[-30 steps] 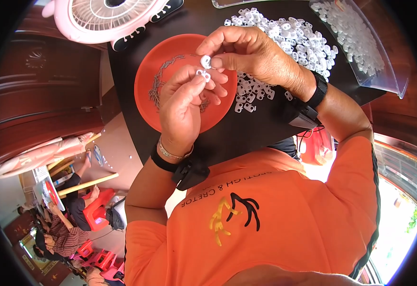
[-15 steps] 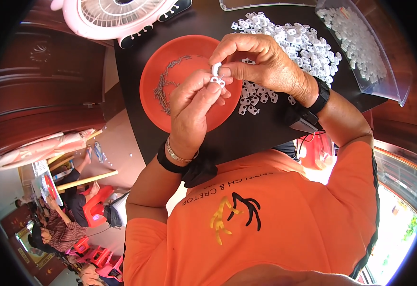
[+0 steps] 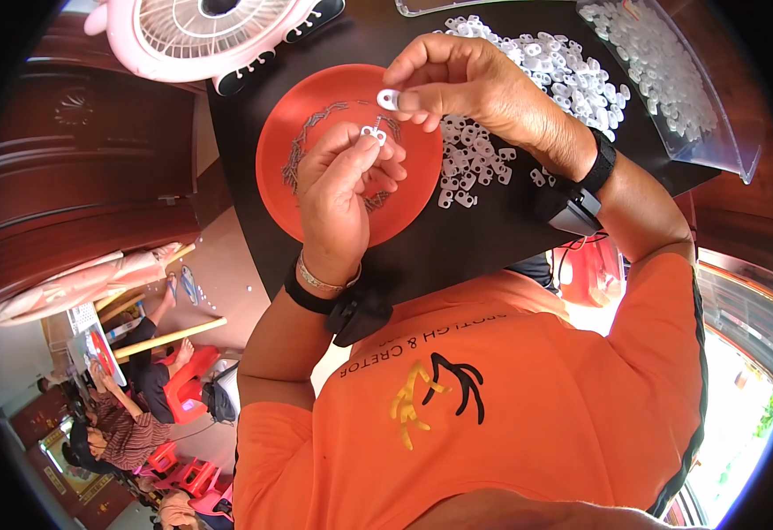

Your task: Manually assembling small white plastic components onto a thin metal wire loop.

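My left hand (image 3: 344, 201) pinches a small white plastic clip with a thin metal pin (image 3: 374, 132) above a round red dish (image 3: 280, 150). My right hand (image 3: 479, 88) holds a second small white plastic ring piece (image 3: 389, 99) just above it, a short gap apart. The dish holds several thin metal pins (image 3: 302, 146) in a ring. A heap of white plastic pieces (image 3: 527, 66) lies on the dark table (image 3: 457, 238) under my right hand.
A clear plastic tray (image 3: 669, 79) of white pieces sits at the far right. A pink fan (image 3: 201, 35) stands at the table's far left edge. Dark wooden furniture (image 3: 77, 150) is on the left. People sit on red stools (image 3: 139, 415) at lower left.
My two hands, pressed together over one piece earlier, have drawn slightly apart. Each now holds its own white piece above the red dish.
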### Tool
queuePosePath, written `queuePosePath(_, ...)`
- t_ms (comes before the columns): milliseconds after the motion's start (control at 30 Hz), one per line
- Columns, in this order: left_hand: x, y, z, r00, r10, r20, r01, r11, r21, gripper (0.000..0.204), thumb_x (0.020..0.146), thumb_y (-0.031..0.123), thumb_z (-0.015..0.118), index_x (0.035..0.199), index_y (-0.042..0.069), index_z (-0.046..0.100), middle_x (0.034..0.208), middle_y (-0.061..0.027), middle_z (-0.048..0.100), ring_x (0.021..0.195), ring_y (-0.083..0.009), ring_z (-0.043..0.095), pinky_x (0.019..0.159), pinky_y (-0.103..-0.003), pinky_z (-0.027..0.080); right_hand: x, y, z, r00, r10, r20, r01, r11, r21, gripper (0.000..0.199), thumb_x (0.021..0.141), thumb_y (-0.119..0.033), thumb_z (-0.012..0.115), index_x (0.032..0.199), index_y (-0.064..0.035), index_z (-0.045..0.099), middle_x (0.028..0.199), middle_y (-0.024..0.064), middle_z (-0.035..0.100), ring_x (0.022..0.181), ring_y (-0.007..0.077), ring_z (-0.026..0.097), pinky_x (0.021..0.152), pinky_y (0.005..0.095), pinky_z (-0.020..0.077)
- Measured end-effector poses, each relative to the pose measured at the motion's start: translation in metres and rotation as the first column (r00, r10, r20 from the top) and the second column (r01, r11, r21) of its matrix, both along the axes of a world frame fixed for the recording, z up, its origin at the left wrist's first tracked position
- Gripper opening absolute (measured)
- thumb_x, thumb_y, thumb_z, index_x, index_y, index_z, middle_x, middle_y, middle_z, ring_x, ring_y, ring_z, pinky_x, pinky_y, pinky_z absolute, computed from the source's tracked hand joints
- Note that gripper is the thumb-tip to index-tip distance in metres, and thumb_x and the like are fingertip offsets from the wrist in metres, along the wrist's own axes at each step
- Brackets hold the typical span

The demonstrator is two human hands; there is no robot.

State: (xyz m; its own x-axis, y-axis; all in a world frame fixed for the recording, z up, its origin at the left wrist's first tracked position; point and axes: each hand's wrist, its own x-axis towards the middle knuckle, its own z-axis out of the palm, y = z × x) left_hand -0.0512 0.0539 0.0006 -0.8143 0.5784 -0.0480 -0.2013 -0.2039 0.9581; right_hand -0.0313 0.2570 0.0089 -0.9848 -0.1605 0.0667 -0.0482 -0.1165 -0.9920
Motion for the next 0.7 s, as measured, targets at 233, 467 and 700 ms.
queuePosePath(233, 0.0010, 0.0014, 0.0004, 0.996, 0.051, -0.080, -0.059, 0.993, -0.102, 0.022, 0.090, 0.018, 0.051, 0.075, 0.003, 0.056, 0.070, -0.0048, 0.059, 0.058, -0.0098, 0.054, 0.053, -0.022, 0.040, 0.0033, -0.0046, -0.0005, 1.000, 0.022, -0.002, -0.022, 0.999, -0.023, 0.015, 0.088, -0.005, 0.063, 0.103, -0.0014, 0.064, 0.086, 0.0030, 0.067, 0.074, 0.0064, 0.063, 0.069, 0.0199, 0.0523)
queuePosePath(467, -0.0006, 0.0011, 0.0012, 0.996, 0.051, -0.071, -0.061, 0.989, -0.134, 0.022, 0.089, 0.016, 0.052, 0.071, 0.004, 0.053, 0.067, -0.0033, 0.057, 0.056, -0.0077, 0.051, 0.051, -0.021, 0.038, 0.0050, -0.0081, -0.0007, 0.998, 0.008, -0.059, -0.005, 0.999, 0.045, 0.015, 0.088, -0.003, 0.064, 0.102, -0.0016, 0.064, 0.086, 0.0011, 0.065, 0.075, 0.0049, 0.060, 0.070, 0.0195, 0.0510)
queuePosePath(700, 0.0016, 0.0021, 0.0021, 0.995, 0.067, -0.068, -0.076, 0.987, -0.144, 0.021, 0.089, 0.016, 0.052, 0.072, 0.005, 0.053, 0.066, -0.0011, 0.055, 0.055, -0.0062, 0.047, 0.051, -0.021, 0.036, 0.0054, -0.0084, -0.0022, 0.997, 0.007, -0.072, -0.003, 0.999, 0.049, 0.014, 0.087, -0.002, 0.064, 0.101, -0.0011, 0.064, 0.085, 0.0010, 0.065, 0.074, 0.0049, 0.060, 0.070, 0.0196, 0.0504)
